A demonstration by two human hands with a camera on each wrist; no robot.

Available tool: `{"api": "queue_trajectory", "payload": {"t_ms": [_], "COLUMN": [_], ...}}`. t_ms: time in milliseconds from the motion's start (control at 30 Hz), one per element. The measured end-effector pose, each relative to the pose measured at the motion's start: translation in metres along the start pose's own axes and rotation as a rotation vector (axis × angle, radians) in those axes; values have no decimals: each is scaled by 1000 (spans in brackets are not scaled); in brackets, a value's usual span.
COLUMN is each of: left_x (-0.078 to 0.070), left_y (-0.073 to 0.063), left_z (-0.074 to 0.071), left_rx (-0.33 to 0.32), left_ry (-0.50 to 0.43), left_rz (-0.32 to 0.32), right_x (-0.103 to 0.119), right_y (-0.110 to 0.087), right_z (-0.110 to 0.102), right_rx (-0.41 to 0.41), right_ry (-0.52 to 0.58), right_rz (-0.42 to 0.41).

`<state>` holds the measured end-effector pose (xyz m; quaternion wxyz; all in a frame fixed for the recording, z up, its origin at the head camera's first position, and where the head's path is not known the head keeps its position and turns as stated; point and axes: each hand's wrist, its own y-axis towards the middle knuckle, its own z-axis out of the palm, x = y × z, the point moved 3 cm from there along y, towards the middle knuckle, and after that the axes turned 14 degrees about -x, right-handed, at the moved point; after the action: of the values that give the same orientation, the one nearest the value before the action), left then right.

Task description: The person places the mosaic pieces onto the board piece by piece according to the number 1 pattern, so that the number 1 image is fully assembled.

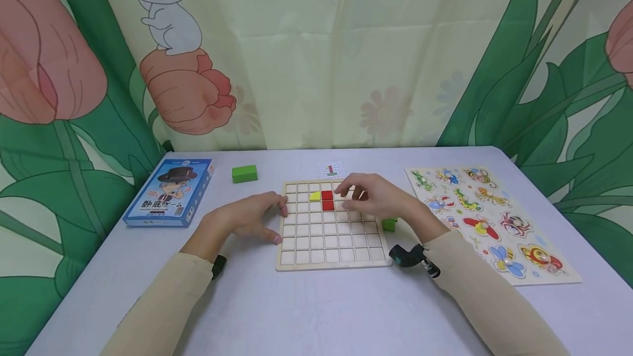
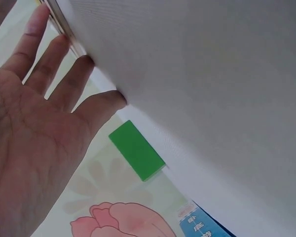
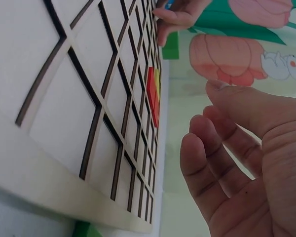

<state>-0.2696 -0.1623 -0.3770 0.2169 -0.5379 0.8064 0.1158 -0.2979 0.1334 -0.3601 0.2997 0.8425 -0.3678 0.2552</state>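
A wooden grid board lies on the table, with two red tiles one behind the other in its far half. A yellow piece sits just left of the farther red tile. At the board's left edge rests my left hand, thumb and fingers spread along the rim. My right hand hovers over the board, right of the red tiles. In the right wrist view its fingers are loosely bent, thumb apart, and nothing is between them. Behind the board lies a small card printed with a grid pattern.
A green block stands back left, near a blue game box. Another green block is by the board's right edge, under my right forearm. An insect puzzle board lies at right. A printed curtain hangs behind the table.
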Motion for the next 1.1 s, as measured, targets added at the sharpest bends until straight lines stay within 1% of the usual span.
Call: {"api": "queue_trajectory", "payload": {"t_ms": [200, 467, 733, 900, 967, 1100], "left_x": [2, 2, 2, 1, 1, 0], "left_y": [1, 1, 2, 1, 1, 2], "left_z": [1, 1, 1, 1, 1, 1], "left_rx": [-2, 7, -3, -2, -1, -1], "left_ry": [8, -16, 5, -3, -3, 2], "left_rz": [-16, -19, -7, -17, -10, -11], "right_x": [1, -1, -6, -9, -10, -13], "right_y": [-3, -10, -17, -22, -25, -30], "right_z": [-10, -20, -27, -31, -33, -37], "right_rx": [-34, -61, -87, -93, -95, -101], "right_ry": [17, 7, -9, -5, -4, -28], "right_rz": [-32, -35, -16, -2, 8, 25]}}
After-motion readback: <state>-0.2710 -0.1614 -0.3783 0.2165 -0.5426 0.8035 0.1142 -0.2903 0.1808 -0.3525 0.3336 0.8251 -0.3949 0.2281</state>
